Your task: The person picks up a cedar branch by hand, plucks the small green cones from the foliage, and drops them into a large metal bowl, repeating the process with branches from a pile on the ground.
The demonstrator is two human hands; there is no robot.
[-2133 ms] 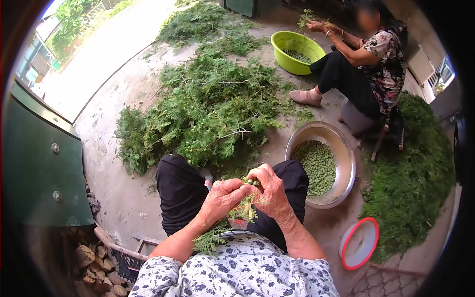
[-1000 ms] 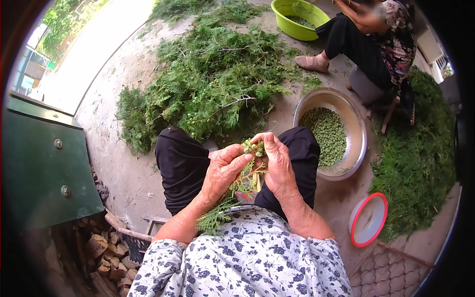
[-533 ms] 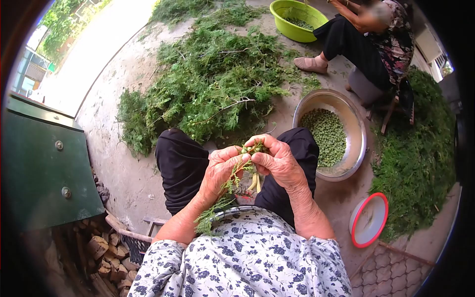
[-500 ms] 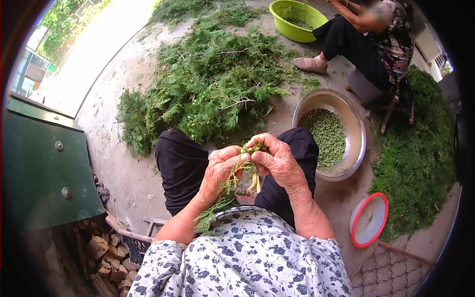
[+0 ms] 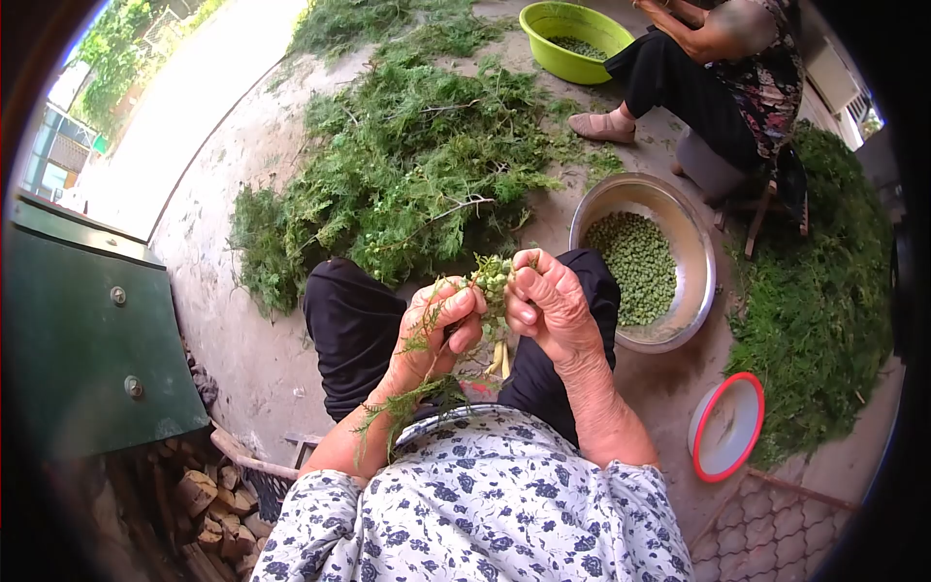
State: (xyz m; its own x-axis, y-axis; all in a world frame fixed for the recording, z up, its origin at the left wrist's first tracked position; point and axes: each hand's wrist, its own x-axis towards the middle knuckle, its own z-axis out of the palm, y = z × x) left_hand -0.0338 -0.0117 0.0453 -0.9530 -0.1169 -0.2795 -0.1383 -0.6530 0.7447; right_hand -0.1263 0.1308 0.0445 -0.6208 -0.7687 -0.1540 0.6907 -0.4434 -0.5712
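Observation:
Between my hands is an evergreen sprig (image 5: pixel 419 393) with small green cones (image 5: pixel 493 277) at its upper end. My left hand (image 5: pixel 433 325) pinches its stem, and the leafy part hangs down over my left forearm. My right hand (image 5: pixel 551 308) is closed with fingertips at the right side of the cone cluster; whether a cone sits inside its fingers is hidden. Just right of my right knee stands a metal basin (image 5: pixel 700 254) partly filled with picked green cones (image 5: pixel 635 272). A heap of cut evergreen branches (image 5: pixel 407 175) lies in front of my knees.
A person (image 5: pixel 718 78) sits at the upper right beside a lime-green tub (image 5: pixel 567 68) holding cones. More greenery (image 5: pixel 810 330) lies along the right. A red-rimmed white bucket (image 5: pixel 727 427) rests near it. Chopped firewood (image 5: pixel 208 504) and a dark green metal box (image 5: pixel 97 330) are on my left.
My hands have moved slightly apart, and the cone cluster now shows between them. My right hand has curled its fingers more. The sprig's leafy end has shifted a little left.

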